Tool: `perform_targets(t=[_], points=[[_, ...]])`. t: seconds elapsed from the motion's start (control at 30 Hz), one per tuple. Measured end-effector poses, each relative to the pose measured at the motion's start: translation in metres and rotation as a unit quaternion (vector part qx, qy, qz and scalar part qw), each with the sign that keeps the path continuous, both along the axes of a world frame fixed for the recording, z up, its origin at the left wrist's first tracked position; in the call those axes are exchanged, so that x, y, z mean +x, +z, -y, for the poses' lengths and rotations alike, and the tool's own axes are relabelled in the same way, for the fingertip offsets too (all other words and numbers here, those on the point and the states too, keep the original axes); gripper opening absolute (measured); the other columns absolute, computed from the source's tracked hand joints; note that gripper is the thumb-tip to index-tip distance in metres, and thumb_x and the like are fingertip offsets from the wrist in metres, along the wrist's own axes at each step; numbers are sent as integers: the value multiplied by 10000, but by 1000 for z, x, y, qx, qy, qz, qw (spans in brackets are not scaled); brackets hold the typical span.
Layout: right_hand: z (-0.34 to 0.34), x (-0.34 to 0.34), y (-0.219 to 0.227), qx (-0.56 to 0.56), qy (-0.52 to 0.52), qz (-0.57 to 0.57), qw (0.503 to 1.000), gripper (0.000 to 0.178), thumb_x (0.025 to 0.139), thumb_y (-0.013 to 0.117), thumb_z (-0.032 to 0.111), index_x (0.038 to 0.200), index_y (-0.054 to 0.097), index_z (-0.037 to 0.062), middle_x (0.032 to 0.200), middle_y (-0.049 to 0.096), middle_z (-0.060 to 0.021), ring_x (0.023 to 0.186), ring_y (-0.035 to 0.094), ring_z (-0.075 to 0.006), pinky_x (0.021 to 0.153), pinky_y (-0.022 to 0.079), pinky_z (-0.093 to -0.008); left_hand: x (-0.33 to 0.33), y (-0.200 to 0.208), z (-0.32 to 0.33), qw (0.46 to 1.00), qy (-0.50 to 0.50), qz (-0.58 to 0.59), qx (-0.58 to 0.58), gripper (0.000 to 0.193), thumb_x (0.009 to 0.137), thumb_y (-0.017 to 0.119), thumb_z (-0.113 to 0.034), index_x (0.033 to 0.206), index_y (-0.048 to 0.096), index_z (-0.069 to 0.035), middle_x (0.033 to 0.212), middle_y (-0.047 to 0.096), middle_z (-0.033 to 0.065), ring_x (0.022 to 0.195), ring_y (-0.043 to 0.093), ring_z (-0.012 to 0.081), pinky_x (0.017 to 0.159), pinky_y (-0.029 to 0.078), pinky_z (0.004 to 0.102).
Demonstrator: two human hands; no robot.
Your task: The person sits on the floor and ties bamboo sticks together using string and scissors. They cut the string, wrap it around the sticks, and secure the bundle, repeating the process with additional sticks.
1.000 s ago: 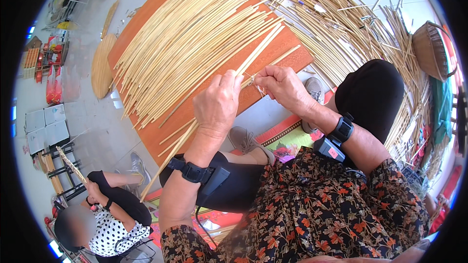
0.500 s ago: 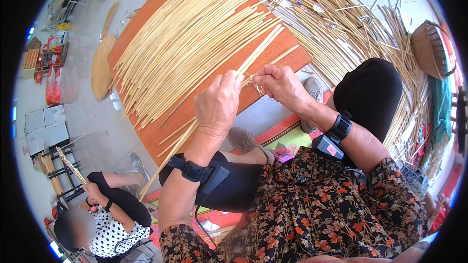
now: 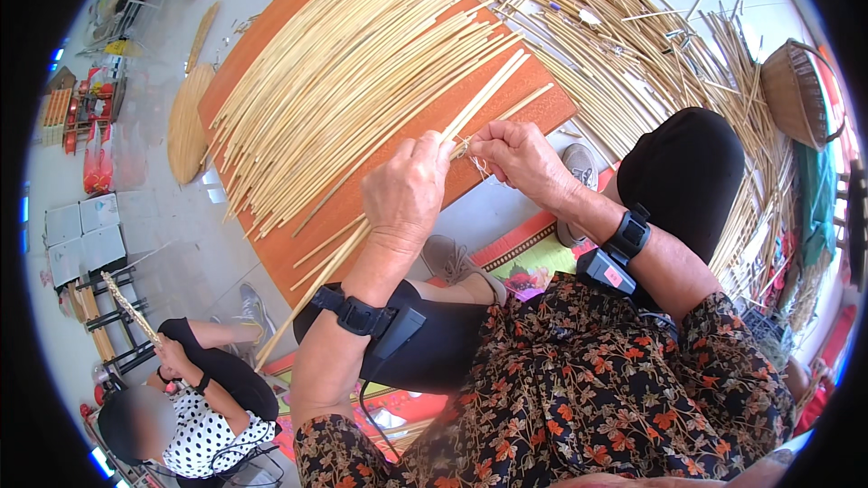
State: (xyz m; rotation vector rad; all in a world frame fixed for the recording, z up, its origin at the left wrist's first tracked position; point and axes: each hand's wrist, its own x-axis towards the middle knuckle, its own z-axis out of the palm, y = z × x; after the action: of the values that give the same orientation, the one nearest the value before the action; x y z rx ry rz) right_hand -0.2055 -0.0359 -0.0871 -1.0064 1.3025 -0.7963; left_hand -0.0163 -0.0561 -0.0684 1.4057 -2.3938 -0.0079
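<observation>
A few long pale stalks, held together, are wrapped in the fingers of my left hand. Their tips point up and right, and the other ends run back past my left wrist. Close beside it, my right hand pinches thin white string at the stalks, with the fingers closed. How the string winds there is too small to make out. Beneath both hands lies an orange-brown board, with a broad layer of similar pale stalks spread over it.
Loose darker stalks cover the floor at the far right, near a woven basket. A flat oval woven piece lies left of the board. At the lower left, another person sits holding a thin pale braided strip.
The tips of the held stalks have dipped slightly down and to the right. Both my hands keep almost the same place and grip.
</observation>
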Motion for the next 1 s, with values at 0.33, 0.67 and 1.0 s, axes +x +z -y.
perform_targets(t=[0.33,0.67,1.0], points=[[12,10,-4,19,-54,116,992,213,1051,572,256,990,617,56,663,531,35,532,457,-45,476,365,-221,-6,7,11,999,-4,8,-45,167,959,678,-327,943,654,-162,712,608,11,550,647,234,443,499,366],[21,11,12,52,-79,78,992,332,1018,620,349,958,615,23,673,547,6,511,481,-80,457,386,-242,-7,23,16,998,12,31,-58,160,922,729,-282,1026,725,-162,830,706,21,659,693,231,538,551,355],[19,17,12,20,-99,117,988,148,998,655,182,982,627,37,652,550,25,500,501,-55,448,413,-208,-2,29,17,998,41,43,-6,165,937,712,-271,1033,725,-138,828,712,38,656,690,254,548,551,357]])
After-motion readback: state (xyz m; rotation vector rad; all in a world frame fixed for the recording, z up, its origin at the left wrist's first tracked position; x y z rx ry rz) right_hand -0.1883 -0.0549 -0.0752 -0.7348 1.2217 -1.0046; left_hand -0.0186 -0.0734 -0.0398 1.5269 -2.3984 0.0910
